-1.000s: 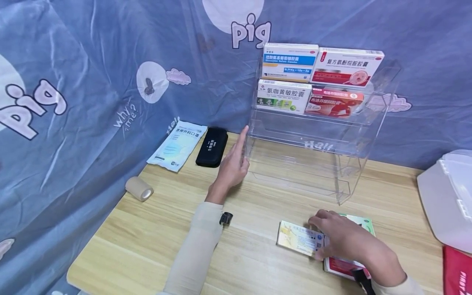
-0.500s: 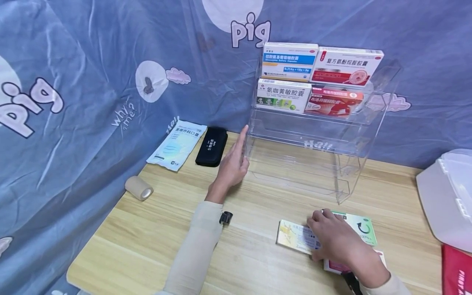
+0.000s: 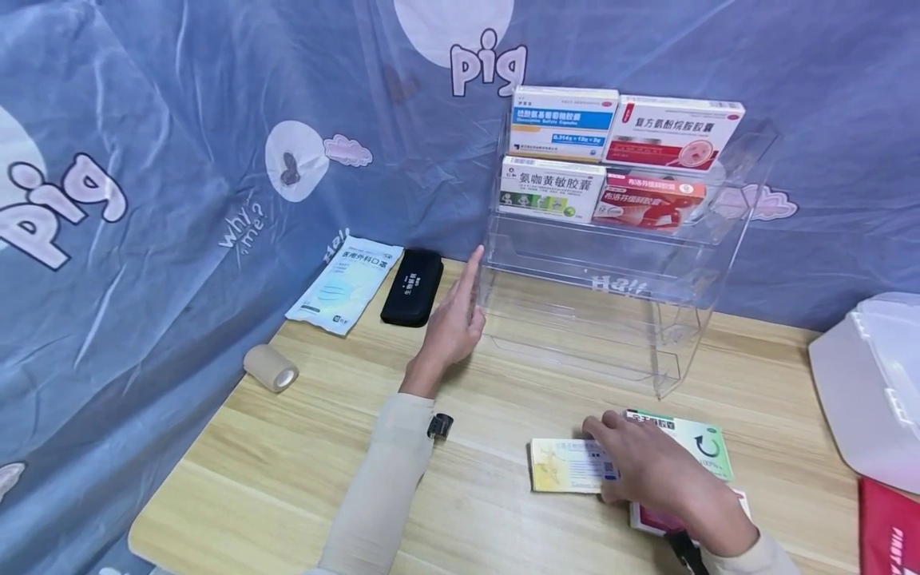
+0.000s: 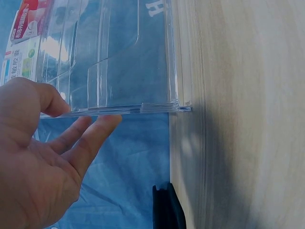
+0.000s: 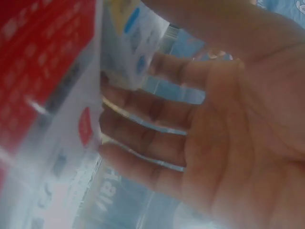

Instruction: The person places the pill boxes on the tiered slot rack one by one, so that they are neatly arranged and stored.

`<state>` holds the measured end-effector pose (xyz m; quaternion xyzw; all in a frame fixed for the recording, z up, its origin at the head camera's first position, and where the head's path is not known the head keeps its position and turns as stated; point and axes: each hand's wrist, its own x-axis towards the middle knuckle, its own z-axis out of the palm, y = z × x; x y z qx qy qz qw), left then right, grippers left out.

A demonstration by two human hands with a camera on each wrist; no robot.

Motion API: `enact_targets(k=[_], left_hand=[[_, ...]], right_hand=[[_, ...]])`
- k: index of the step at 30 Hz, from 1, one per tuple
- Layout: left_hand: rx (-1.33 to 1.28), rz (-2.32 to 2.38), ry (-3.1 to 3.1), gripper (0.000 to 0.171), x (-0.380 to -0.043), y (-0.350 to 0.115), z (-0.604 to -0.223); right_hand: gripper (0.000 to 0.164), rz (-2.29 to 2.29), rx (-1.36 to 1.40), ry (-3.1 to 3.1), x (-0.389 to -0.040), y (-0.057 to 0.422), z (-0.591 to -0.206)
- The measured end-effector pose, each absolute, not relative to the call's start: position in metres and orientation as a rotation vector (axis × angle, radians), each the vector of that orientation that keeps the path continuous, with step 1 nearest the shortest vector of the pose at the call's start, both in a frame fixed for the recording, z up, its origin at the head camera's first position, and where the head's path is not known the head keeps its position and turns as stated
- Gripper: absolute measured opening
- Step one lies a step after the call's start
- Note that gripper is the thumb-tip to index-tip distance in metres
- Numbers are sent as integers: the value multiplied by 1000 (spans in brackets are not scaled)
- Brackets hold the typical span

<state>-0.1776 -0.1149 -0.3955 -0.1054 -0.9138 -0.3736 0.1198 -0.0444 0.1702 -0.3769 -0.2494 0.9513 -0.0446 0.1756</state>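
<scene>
A clear plastic display rack [image 3: 575,335] stands at the back of the table. My left hand [image 3: 453,323] holds its left side panel, the thumb on one face and fingertips on the other in the left wrist view. At the front right, my right hand [image 3: 657,475] pinches the right end of a flat white-and-yellow medicine box [image 3: 564,465] between thumb and fingers. Beneath and beside that hand lie a green-and-white medicine box [image 3: 704,443] and a red-and-white medicine box [image 5: 43,71], both partly hidden by it in the head view.
Several medicine boxes [image 3: 564,124] fill the rack's two upper tiers. Left of it lie a mask packet [image 3: 346,283], a black case [image 3: 412,287] and a tan bandage roll [image 3: 271,368]. A white bin [image 3: 866,391] and red pouch [image 3: 891,527] are at the right edge.
My right hand has moved a little left, and the white-and-yellow box has shifted left and turned straighter. More of the green-and-white box shows. My left hand stays at the rack.
</scene>
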Motion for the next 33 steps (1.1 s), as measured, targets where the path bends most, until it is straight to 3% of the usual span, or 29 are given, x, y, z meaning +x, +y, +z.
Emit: enact_targets(k=[6, 19, 33], left_hand=[[-308, -1094, -2673, 100, -178, -115, -395], [-279, -1093, -2687, 102, -177, -115, -396], [-293, -1097, -2678, 101, -178, -116, -397]], right_hand=[[64, -248, -665, 2691, -52, 172, -379], [35, -703, -879, 2770, -68, 182, -385], [36, -1232, -773, 2797, -78, 184, -383]])
